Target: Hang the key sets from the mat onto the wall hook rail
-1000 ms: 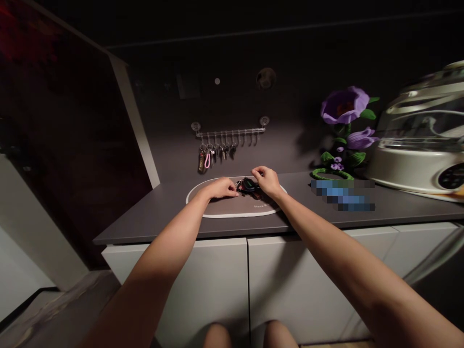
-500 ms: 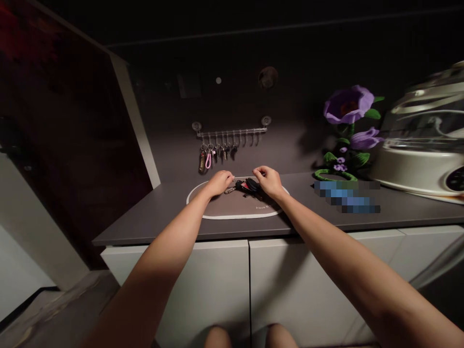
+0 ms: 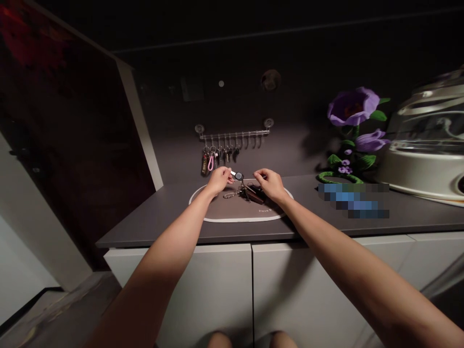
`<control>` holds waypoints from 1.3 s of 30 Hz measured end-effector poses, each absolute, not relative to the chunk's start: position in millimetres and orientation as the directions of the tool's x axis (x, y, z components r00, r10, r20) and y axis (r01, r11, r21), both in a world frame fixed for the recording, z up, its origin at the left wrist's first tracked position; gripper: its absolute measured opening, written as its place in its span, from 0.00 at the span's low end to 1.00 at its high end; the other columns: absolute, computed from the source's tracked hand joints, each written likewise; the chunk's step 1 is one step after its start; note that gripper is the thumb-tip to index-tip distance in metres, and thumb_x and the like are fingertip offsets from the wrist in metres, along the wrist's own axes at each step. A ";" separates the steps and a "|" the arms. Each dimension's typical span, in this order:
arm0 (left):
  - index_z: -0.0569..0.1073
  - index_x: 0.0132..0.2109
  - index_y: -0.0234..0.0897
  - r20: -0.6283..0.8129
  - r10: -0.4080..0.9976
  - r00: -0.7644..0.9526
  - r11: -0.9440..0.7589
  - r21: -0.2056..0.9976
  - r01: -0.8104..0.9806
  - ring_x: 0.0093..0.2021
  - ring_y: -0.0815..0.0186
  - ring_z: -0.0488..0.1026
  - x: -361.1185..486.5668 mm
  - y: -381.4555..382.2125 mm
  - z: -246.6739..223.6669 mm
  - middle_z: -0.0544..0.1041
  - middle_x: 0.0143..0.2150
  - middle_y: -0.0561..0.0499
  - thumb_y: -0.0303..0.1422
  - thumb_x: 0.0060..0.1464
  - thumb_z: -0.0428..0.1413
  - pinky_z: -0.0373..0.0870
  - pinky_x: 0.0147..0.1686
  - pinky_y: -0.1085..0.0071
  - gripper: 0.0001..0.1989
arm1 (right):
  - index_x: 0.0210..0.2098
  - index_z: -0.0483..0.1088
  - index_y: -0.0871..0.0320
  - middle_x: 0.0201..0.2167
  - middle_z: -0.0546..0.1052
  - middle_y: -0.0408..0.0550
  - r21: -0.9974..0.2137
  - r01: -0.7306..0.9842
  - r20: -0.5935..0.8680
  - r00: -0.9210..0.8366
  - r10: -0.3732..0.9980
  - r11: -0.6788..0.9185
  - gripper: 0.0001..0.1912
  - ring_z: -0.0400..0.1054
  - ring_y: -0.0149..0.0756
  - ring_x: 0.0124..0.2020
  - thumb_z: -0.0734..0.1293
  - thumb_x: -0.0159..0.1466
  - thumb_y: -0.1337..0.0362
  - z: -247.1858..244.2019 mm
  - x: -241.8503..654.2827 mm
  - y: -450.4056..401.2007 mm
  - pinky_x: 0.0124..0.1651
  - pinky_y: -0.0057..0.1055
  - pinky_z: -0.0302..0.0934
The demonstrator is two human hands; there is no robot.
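My left hand (image 3: 220, 181) pinches a key (image 3: 238, 176) with a black head by its pale end, above an oval brown mat (image 3: 232, 211) with a white rim. Below it, a bunch of dark key items (image 3: 254, 194) with rings hangs or lies over the mat; which one I cannot tell. A beaded chain (image 3: 231, 195) is at the bunch's left side. My right hand (image 3: 271, 184) is close by on the right, thumb and fingers pinched together. Whatever sits in that pinch, if anything, is too small to make out.
A clear hook rail (image 3: 235, 134) on the wall carries several keys (image 3: 227, 153) on its left hooks. To the right stand purple artificial flowers (image 3: 353, 108), a blurred blue patch (image 3: 351, 199) and a cream appliance (image 3: 416, 171). The grey counter (image 3: 152, 220) tops white cabinets (image 3: 217, 285).
The black-headed key now shows upraised between my hands, in my left fingers. The dark bunch has shifted and shows its rings more plainly. My view has shifted slightly.
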State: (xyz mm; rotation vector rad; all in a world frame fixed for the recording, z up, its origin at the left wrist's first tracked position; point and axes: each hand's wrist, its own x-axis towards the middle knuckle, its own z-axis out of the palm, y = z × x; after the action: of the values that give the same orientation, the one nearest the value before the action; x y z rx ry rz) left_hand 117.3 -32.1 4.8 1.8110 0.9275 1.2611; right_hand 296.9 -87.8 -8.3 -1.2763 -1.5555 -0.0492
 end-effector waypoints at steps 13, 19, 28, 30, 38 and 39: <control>0.61 0.29 0.32 0.342 0.903 0.260 -0.239 0.904 -0.355 0.28 0.71 0.73 116.0 -37.7 9.3 0.67 0.24 0.54 0.34 0.55 0.49 0.71 0.42 0.62 0.10 | 0.31 0.72 0.58 0.31 0.76 0.48 -0.465 0.743 0.736 0.022 0.677 0.482 0.12 0.67 0.33 0.32 0.59 0.58 0.59 -7.8 291.4 -92.3 0.40 0.29 0.58; 0.61 0.28 0.33 0.333 0.912 0.240 -0.176 0.847 -0.502 0.31 0.66 0.75 116.5 -36.9 13.2 0.65 0.23 0.54 0.31 0.54 0.50 0.69 0.45 0.57 0.08 | 0.36 0.69 0.57 0.34 0.74 0.47 -0.425 0.720 0.767 -0.036 0.641 0.548 0.12 0.66 0.34 0.35 0.58 0.60 0.59 -6.4 285.1 -98.9 0.41 0.30 0.58; 0.63 0.29 0.32 0.318 0.904 0.285 -0.104 0.811 -0.576 0.34 0.67 0.75 121.4 -45.2 14.8 0.69 0.24 0.52 0.26 0.55 0.48 0.67 0.48 0.60 0.06 | 0.38 0.67 0.57 0.36 0.71 0.50 -0.226 0.725 0.854 -0.175 0.491 0.651 0.11 0.64 0.36 0.39 0.58 0.61 0.59 -6.3 272.5 -104.3 0.43 0.31 0.57; 0.64 0.30 0.32 0.315 0.899 0.303 -0.098 0.822 -0.561 0.34 0.68 0.74 123.7 -46.0 12.7 0.70 0.25 0.51 0.27 0.55 0.49 0.67 0.49 0.61 0.06 | 0.37 0.67 0.57 0.36 0.70 0.50 -0.216 0.728 0.855 -0.181 0.486 0.651 0.11 0.64 0.36 0.39 0.58 0.62 0.58 -7.8 271.9 -102.2 0.43 0.31 0.57; 0.66 0.31 0.31 0.331 0.855 0.400 -0.066 0.833 -0.549 0.33 0.69 0.74 127.3 -48.9 9.5 0.72 0.27 0.50 0.27 0.55 0.49 0.67 0.49 0.61 0.06 | 0.33 0.66 0.58 0.32 0.70 0.49 -0.233 0.790 0.857 -0.109 0.504 0.567 0.11 0.63 0.35 0.35 0.58 0.61 0.57 -12.2 275.4 -94.7 0.39 0.30 0.56; 0.66 0.31 0.31 0.335 0.850 0.406 -0.063 0.831 -0.553 0.34 0.69 0.74 126.8 -50.0 10.2 0.72 0.27 0.50 0.28 0.55 0.50 0.67 0.49 0.61 0.06 | 0.33 0.65 0.58 0.32 0.70 0.49 -0.232 0.794 0.859 -0.104 0.501 0.562 0.11 0.63 0.35 0.35 0.58 0.62 0.57 -12.3 275.5 -94.3 0.39 0.30 0.56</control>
State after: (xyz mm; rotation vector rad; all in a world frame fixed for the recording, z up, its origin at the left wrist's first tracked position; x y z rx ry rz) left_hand 126.8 -50.0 10.2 1.1416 0.3315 1.1836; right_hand 275.5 -94.3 -12.3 -1.0747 -1.7607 -0.3544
